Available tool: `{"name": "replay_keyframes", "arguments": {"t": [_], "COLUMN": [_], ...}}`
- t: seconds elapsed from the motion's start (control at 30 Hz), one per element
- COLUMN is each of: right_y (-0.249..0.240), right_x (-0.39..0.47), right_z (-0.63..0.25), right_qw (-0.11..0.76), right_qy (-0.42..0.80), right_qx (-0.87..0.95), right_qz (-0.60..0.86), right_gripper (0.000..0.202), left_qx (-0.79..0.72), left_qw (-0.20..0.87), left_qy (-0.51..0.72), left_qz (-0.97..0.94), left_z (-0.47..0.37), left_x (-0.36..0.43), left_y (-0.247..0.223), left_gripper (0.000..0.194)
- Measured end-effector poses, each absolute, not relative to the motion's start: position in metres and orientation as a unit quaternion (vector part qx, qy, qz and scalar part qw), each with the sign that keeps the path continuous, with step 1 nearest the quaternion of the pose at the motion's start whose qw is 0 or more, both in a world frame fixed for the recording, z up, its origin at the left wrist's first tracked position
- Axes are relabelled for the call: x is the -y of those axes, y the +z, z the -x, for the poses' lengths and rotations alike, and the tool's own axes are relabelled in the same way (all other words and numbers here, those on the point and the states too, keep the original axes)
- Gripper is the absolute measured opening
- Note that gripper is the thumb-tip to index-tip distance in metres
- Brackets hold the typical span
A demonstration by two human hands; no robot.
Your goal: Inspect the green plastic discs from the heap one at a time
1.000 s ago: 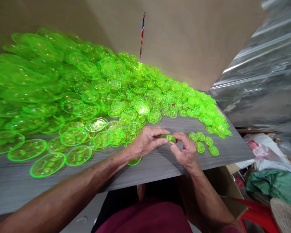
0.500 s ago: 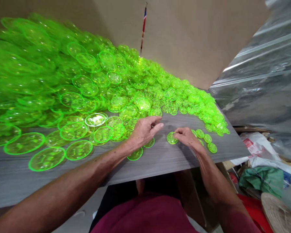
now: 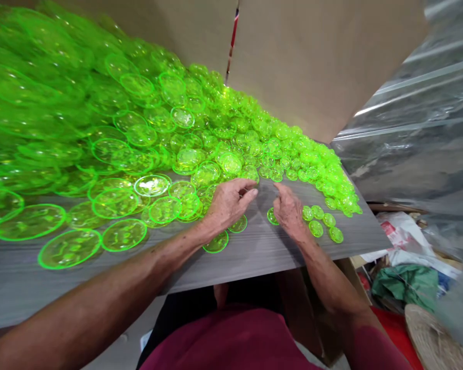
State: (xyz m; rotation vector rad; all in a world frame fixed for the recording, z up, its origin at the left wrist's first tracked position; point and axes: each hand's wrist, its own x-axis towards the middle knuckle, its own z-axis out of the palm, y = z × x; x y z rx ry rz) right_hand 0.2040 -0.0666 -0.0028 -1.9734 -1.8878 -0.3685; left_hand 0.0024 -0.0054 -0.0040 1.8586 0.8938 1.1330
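A large heap of transparent neon-green round discs spreads over the grey wood-grain table. My left hand hovers at the heap's front edge, thumb and forefinger apart with nothing seen between them. Just under it lie two loose discs, one of them beside my wrist. To the right, my right hand stretches its forefinger toward the heap, the other fingers curled and partly hidden. A single disc shows at its left side. Several separate discs lie right of that wrist.
Behind the heap stands a brown board with a narrow red and dark strip. Clear plastic sheeting hangs at the right. Below it are white bags, a green cloth and a round woven item.
My right hand has moved slightly left and forward, its forefinger now extended, and it has left its pinch at the disc's edge. My left hand is nearly where it was. The view has shifted slightly.
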Motion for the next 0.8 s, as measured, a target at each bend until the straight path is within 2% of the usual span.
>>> {"name": "replay_keyframes", "arguments": {"t": [0.2, 0.37, 0.5, 0.6, 0.8], "right_y": [0.015, 0.001, -0.005, 0.001, 0.036], "right_x": [0.054, 0.059, 0.061, 0.06, 0.051], "right_z": [-0.206, -0.194, -0.192, -0.199, -0.206], "right_qw": [0.207, 0.105, 0.081, 0.124, 0.272], "right_qy": [-0.154, -0.064, -0.074, -0.08, -0.13], "right_qx": [0.642, 0.638, 0.655, 0.664, 0.657], "right_qz": [0.722, 0.76, 0.748, 0.733, 0.691], "right_gripper": [0.052, 0.053, 0.047, 0.042, 0.042], "left_qx": [-0.357, -0.354, -0.353, -0.354, -0.355], "left_qw": [0.391, 0.397, 0.395, 0.394, 0.404], "left_qy": [0.436, 0.43, 0.419, 0.417, 0.425], "left_qz": [-0.728, -0.73, -0.737, -0.739, -0.728], "left_z": [-0.001, -0.001, -0.002, -0.002, -0.002], "left_x": [0.006, 0.006, 0.006, 0.006, 0.005], "left_y": [-0.002, -0.002, -0.002, 0.0, 0.0], "left_gripper": [0.025, 0.023, 0.022, 0.022, 0.022]}}
